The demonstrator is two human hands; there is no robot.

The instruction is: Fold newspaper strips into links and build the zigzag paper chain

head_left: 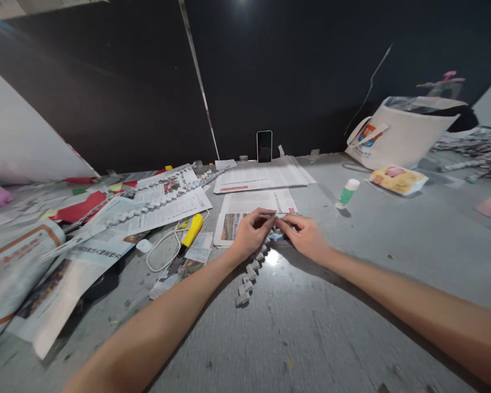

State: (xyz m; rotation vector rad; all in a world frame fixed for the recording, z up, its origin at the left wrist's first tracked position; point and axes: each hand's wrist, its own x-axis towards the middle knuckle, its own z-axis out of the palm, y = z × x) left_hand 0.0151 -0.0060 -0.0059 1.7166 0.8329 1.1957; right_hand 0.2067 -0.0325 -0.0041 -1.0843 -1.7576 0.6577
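A zigzag chain of folded newspaper strips (249, 277) trails from my fingers down toward the near side of the grey table. My left hand (250, 236) pinches the chain's upper end, thumb against fingers. Just to its right, my right hand (305, 236) is also closed in a pinch on that end, fingertips almost meeting the left ones. The exact fold between the fingertips is hidden. Under and behind both hands lies a printed newspaper sheet (253, 201) with a colour picture.
A phone (264, 146) stands upright behind a newspaper stack (265, 176). Rightward are a glue stick (347, 194), a yellow packet (399, 180) and a white bag (409, 134). Leftward lie a yellow-handled tool (193, 229), a white cord (148, 262), red paper (79, 210) and another folded-paper chain (149, 206).
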